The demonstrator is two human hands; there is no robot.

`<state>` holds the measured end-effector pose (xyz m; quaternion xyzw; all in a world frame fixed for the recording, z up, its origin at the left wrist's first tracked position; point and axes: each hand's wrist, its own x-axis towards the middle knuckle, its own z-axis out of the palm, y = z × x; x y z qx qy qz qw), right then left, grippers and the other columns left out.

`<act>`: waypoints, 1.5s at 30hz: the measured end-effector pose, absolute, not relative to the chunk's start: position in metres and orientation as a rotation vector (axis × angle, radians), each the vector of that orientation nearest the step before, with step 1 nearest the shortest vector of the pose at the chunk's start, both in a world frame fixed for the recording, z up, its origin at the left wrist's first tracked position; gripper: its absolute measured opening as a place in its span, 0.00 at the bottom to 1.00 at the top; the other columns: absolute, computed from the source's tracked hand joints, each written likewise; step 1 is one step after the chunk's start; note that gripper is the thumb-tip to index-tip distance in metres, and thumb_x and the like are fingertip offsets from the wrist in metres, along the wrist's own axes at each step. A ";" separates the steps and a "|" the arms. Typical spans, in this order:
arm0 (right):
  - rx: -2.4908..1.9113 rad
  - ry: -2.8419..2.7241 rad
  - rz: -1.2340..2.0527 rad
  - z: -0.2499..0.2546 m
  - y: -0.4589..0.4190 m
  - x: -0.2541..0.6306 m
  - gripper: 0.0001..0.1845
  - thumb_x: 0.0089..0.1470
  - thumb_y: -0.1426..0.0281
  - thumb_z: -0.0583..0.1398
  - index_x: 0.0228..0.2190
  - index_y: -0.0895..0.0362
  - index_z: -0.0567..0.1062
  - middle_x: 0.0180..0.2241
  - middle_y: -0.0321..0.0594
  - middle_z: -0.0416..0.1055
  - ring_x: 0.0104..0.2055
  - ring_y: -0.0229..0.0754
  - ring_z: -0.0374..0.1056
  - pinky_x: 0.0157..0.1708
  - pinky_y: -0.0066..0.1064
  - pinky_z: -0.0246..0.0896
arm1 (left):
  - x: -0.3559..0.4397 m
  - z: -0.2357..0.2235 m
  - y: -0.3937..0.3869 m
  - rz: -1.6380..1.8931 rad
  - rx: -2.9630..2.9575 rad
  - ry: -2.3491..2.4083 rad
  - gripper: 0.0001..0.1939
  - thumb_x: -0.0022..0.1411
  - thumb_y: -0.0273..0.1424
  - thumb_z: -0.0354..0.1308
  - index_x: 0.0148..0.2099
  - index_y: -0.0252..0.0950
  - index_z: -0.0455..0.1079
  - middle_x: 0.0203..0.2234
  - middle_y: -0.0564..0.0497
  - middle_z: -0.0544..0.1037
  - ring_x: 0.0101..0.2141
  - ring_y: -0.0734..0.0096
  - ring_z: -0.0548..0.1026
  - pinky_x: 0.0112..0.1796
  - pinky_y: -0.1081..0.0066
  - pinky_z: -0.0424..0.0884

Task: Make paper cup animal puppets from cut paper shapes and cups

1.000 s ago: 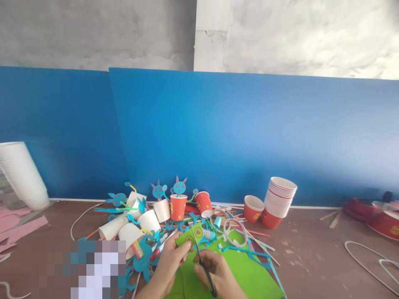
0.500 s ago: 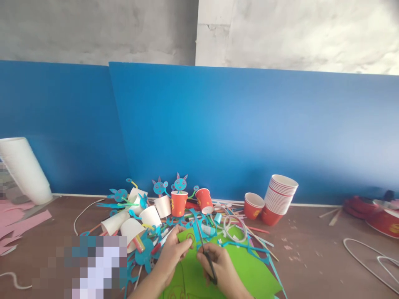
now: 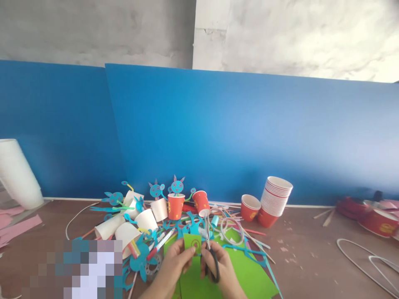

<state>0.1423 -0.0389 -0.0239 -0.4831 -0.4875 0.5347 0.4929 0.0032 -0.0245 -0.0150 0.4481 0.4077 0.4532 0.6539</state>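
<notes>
My left hand [image 3: 178, 261] pinches a small piece of green paper [image 3: 190, 241] with a reddish round drawing on it. In my right hand [image 3: 222, 265] is a pair of scissors [image 3: 212, 262] with black handles, its blades pointing away from me, just right of the green piece. Under both hands lies a large green sheet [image 3: 249, 272]. Beyond them, blue paper scraps [image 3: 193, 226] are spread among straws and markers. Two blue paper animal figures [image 3: 177, 186] stand at the cups by the blue panel, one in a red paper cup [image 3: 176, 207].
White paper cups [image 3: 146, 220] lie tipped at the left. A stack of red-and-white cups [image 3: 276, 201] stands at the right beside a single red cup [image 3: 250, 207]. A tall white cup stack [image 3: 18, 174] leans at far left. A white cable [image 3: 358, 265] curls at right.
The scissors have turned more upright and sit beside the green piece. My left hand has turned the piece so its drawing faces me. The view has shifted slightly.
</notes>
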 end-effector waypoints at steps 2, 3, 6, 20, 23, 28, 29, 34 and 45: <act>-1.123 -1.254 1.311 -0.021 -0.042 0.139 0.28 0.42 0.44 0.61 0.28 0.56 0.66 0.14 0.28 0.62 0.14 0.30 0.53 0.15 0.23 0.48 | 0.003 -0.015 -0.024 1.135 0.965 0.907 0.17 0.50 0.40 0.65 0.38 0.33 0.73 0.22 0.54 0.71 0.22 0.75 0.65 0.23 0.76 0.57; -1.108 -1.288 1.326 -0.020 -0.044 0.138 0.27 0.42 0.45 0.62 0.29 0.56 0.65 0.15 0.28 0.62 0.16 0.31 0.54 0.17 0.23 0.50 | 0.003 -0.015 -0.024 1.175 0.945 0.899 0.16 0.50 0.40 0.64 0.38 0.34 0.73 0.23 0.53 0.72 0.25 0.73 0.67 0.24 0.76 0.59; -1.080 -1.381 1.381 -0.018 -0.050 0.134 0.25 0.43 0.49 0.64 0.27 0.56 0.65 0.17 0.28 0.61 0.20 0.32 0.55 0.21 0.25 0.53 | 0.004 -0.012 -0.025 1.214 0.918 0.913 0.15 0.49 0.40 0.64 0.37 0.35 0.73 0.24 0.53 0.73 0.26 0.71 0.69 0.27 0.74 0.62; -1.048 -1.422 1.411 -0.017 -0.055 0.132 0.22 0.46 0.50 0.62 0.29 0.55 0.66 0.19 0.28 0.61 0.17 0.31 0.51 0.20 0.25 0.56 | 0.004 -0.007 -0.027 1.124 0.899 0.819 0.18 0.47 0.42 0.66 0.35 0.35 0.71 0.22 0.54 0.72 0.25 0.70 0.68 0.26 0.73 0.61; -1.050 -1.408 1.411 -0.019 -0.055 0.133 0.23 0.46 0.48 0.62 0.29 0.55 0.65 0.18 0.27 0.62 0.15 0.30 0.50 0.18 0.24 0.54 | 0.003 -0.006 -0.025 1.124 0.920 0.853 0.19 0.47 0.43 0.65 0.36 0.35 0.72 0.24 0.52 0.74 0.26 0.69 0.69 0.27 0.73 0.62; -1.066 -1.413 1.405 -0.021 -0.053 0.132 0.26 0.47 0.44 0.59 0.27 0.55 0.63 0.16 0.27 0.60 0.14 0.30 0.51 0.15 0.23 0.49 | 0.002 -0.010 -0.024 1.138 0.927 0.892 0.18 0.46 0.42 0.66 0.36 0.35 0.73 0.25 0.51 0.74 0.25 0.69 0.69 0.25 0.73 0.62; -1.070 -1.415 1.403 -0.021 -0.053 0.132 0.27 0.47 0.44 0.59 0.27 0.55 0.63 0.15 0.27 0.60 0.14 0.30 0.51 0.15 0.23 0.49 | 0.002 -0.010 -0.024 1.138 0.930 0.888 0.18 0.47 0.42 0.66 0.36 0.35 0.73 0.25 0.52 0.74 0.25 0.70 0.69 0.25 0.73 0.62; -1.110 -1.428 1.389 -0.019 -0.054 0.130 0.28 0.47 0.41 0.57 0.25 0.55 0.63 0.13 0.27 0.59 0.13 0.29 0.49 0.15 0.23 0.47 | 0.003 -0.014 -0.023 1.142 0.915 0.907 0.17 0.47 0.43 0.66 0.34 0.36 0.72 0.23 0.53 0.73 0.24 0.70 0.69 0.23 0.73 0.62; -1.098 -1.405 1.409 -0.021 -0.054 0.130 0.27 0.46 0.42 0.58 0.26 0.55 0.63 0.13 0.27 0.60 0.13 0.29 0.48 0.14 0.23 0.46 | 0.000 -0.016 -0.021 1.119 0.953 0.873 0.17 0.47 0.42 0.66 0.34 0.36 0.73 0.23 0.53 0.73 0.24 0.70 0.69 0.24 0.73 0.63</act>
